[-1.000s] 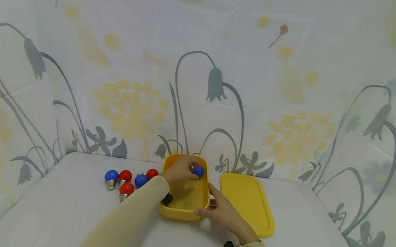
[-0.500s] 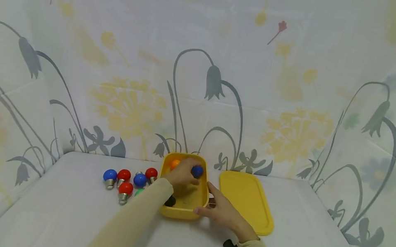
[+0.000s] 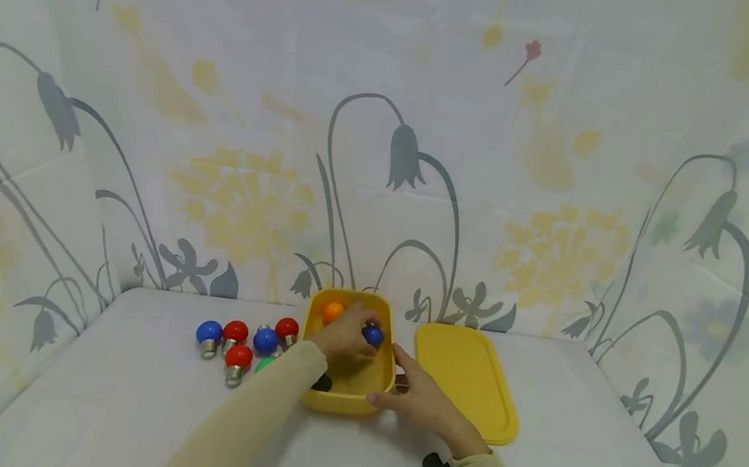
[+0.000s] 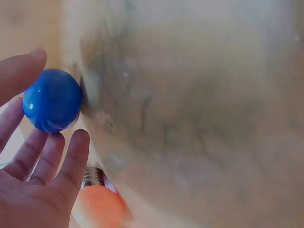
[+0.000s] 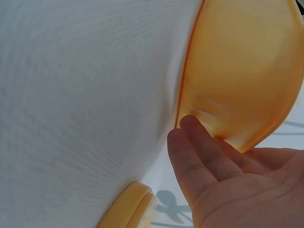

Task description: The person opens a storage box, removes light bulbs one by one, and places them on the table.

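My left hand (image 3: 350,333) reaches into a yellow plastic container (image 3: 346,405) and holds a blue light bulb (image 3: 372,335) near its right wall. In the left wrist view, the thumb and fingertips are around the blue globe. An orange bulb (image 3: 332,312) with a metal screw base lies in the container's back left, beside the left hand. My right hand (image 3: 426,406) rests against the container's right side near the front corner. In the right wrist view, its fairly straight fingers (image 5: 204,149) touch the outer wall.
Left of the container lie blue bulbs (image 3: 209,332), red bulbs (image 3: 239,358) and a green bulb (image 3: 264,363), partly behind the left sleeve. A flat yellow lid (image 3: 469,380) lies to the right, behind the right hand. A patterned cloth (image 3: 377,210) hangs at the table's back.
My left hand has shifted right, then slightly nearer, with the blue bulb. The orange bulb and the green bulb have come into view. The right hand stays at the container's side.
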`<move>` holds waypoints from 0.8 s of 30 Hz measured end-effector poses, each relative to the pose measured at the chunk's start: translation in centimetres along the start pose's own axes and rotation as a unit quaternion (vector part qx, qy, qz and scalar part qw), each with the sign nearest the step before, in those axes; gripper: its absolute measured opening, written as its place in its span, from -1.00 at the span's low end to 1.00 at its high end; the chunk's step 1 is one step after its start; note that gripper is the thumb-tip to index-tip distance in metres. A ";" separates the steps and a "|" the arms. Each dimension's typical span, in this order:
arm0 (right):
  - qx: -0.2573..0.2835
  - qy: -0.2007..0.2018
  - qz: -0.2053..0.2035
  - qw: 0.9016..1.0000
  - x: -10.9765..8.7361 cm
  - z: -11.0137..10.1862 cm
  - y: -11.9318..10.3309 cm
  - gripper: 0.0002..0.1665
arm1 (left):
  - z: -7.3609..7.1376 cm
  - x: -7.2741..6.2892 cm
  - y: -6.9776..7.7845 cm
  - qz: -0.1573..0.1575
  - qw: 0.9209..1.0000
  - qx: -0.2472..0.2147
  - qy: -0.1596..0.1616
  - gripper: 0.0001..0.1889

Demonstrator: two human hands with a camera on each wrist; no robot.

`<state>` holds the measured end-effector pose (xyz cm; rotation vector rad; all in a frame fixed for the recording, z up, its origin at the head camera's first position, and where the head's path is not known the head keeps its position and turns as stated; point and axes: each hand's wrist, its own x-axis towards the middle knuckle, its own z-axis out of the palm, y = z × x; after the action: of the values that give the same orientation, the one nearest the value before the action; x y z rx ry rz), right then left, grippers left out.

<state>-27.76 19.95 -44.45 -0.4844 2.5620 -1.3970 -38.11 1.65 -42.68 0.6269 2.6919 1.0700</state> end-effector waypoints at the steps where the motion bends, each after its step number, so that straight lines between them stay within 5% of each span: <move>1: -0.001 0.000 0.002 1.000 0.0 0.0 0.0 0.18 | 0.0 -0.1 0.0 0.000 1.000 0.000 -0.004 -0.59; 8: -0.003 0.002 0.009 1.000 0.0 0.1 -0.1 0.17 | -0.2 -0.6 0.3 -0.001 0.999 0.004 -0.033 -0.59; 24: 0.002 0.000 -0.001 1.000 0.1 0.1 0.0 0.17 | -0.7 -0.8 0.5 -0.022 0.998 -0.036 -0.041 -0.59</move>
<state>-27.83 19.82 -44.51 -0.4856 2.5584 -1.4034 -37.44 1.14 -41.81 0.5822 2.5737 1.0999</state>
